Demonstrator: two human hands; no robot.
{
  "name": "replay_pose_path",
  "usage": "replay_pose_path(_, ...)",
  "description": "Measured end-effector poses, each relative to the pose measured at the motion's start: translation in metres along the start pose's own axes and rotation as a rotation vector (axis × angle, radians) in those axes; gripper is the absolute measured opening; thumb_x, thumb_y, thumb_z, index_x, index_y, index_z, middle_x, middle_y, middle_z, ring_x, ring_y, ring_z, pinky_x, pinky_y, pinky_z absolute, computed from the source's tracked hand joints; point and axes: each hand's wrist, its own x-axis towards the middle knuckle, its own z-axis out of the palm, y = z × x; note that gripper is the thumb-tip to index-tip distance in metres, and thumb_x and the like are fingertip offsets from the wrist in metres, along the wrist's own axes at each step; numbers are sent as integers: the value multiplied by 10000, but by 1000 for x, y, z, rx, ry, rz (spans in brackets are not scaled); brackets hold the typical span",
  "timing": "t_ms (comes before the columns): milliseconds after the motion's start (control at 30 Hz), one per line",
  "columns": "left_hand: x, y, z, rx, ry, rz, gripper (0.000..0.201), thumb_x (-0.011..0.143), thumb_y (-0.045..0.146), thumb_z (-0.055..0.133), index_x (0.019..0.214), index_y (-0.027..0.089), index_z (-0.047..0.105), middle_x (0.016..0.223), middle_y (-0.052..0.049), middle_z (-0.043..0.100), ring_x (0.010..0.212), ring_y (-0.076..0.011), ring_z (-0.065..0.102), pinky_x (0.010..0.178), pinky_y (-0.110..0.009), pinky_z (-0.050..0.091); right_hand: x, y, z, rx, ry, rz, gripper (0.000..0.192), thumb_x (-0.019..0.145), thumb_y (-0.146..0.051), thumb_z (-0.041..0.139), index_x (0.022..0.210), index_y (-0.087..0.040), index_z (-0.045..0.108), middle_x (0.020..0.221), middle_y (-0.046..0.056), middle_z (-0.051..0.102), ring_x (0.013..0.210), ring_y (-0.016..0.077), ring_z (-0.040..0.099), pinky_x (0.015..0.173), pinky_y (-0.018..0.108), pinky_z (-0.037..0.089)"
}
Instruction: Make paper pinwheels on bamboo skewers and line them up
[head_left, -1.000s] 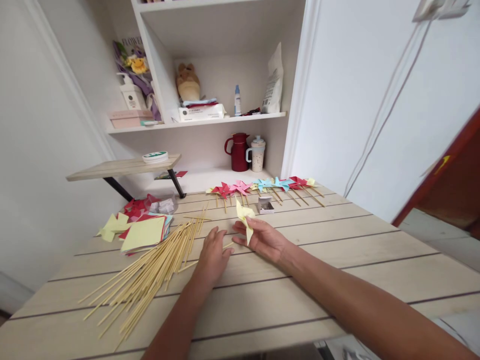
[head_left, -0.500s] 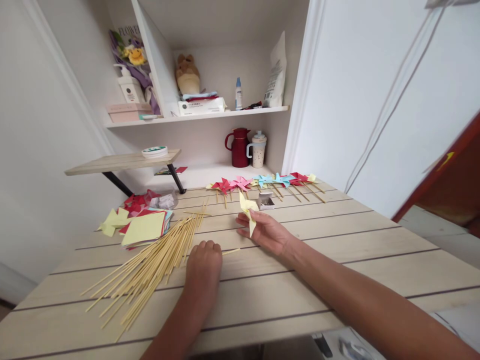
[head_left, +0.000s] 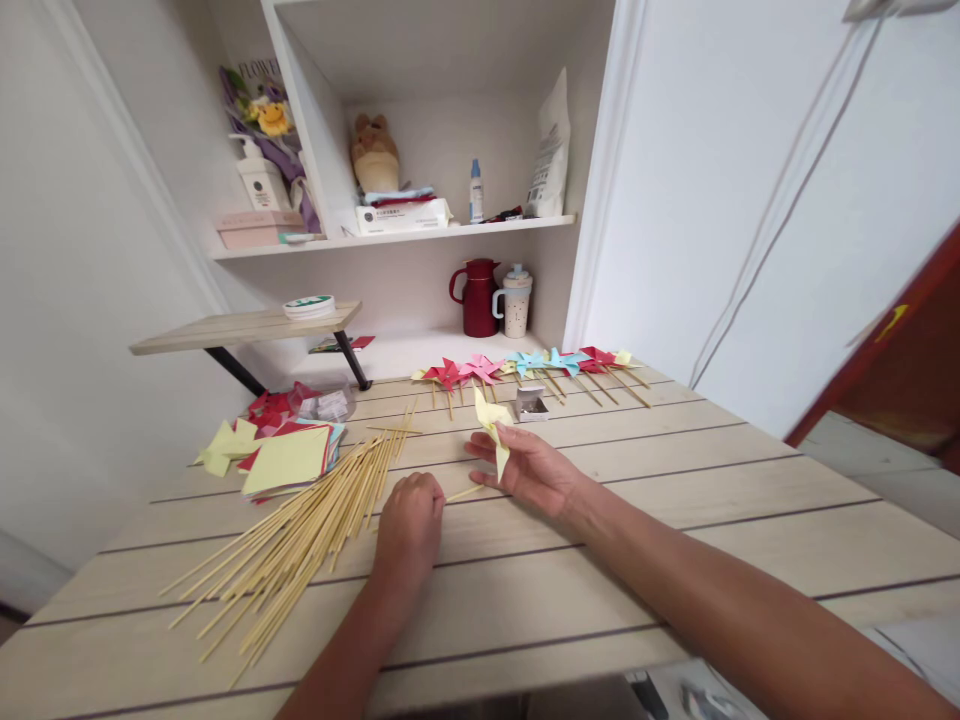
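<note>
My left hand (head_left: 411, 515) is closed around a thin wooden stick (head_left: 465, 493), whose end points right toward my other hand. Between the thumb and fingers of my right hand (head_left: 529, 465) is a pale yellow paper pinwheel (head_left: 491, 418), held up just above the table. To the left of my left hand lies a loose pile of wooden sticks (head_left: 322, 535). Just beyond the yellow pinwheel stands a small open box (head_left: 531, 403) with tiny things inside, too small to make out. Farther back, several finished pinwheels on sticks (head_left: 480, 369) lie in a row.
Stacked paper squares (head_left: 289, 460) and folded yellow paper (head_left: 226, 446) lie at the left, beside a clear plastic container (head_left: 330, 404). A small raised stand (head_left: 247, 327) rises behind them. A red jug (head_left: 480, 300) and a cup (head_left: 516, 303) stand under the shelf (head_left: 405, 238).
My left hand has turned slightly and risen a little with the stick. My right hand has shifted slightly left with the yellow pinwheel, bringing it closer to the stick's end.
</note>
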Motion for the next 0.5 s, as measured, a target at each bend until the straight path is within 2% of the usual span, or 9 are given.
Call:
replay_pose_path(133,-1,-1,4,35,25,90,222,879,63,470,902,182,656,934,-58,657,911,-208,570,801,-301,407,0,3,2,29,11,15,189,744,-261,806,881,-217,682,864,34,734,988,232,658,838,432,519)
replay_pose_path(233,-4,2,4,125,-2,137,243,895,78,470,994,178,668,1018,-72,649,984,-228,564,859,-322,419,0,6,3,46,4,22,178,743,-259,806,856,-204,680,875,35,727,987,225,655,838,426,520)
replay_pose_path(367,-5,7,1,282,-65,189,290,882,22,412,925,140,673,990,-103,655,968,-240,574,853,-338,428,2,2,2,38,11,-6,186,743,-268,806,864,-197,683,887,40,725,978,222,655,813,391,522)
replay_pose_path(500,-1,10,2,301,-46,176,287,851,5,416,885,122,676,931,-121,667,934,-246,584,833,-344,427,2,-10,-1,14,118,-78,204,742,-280,806,894,-213,689,910,34,731,968,218,659,725,328,512)
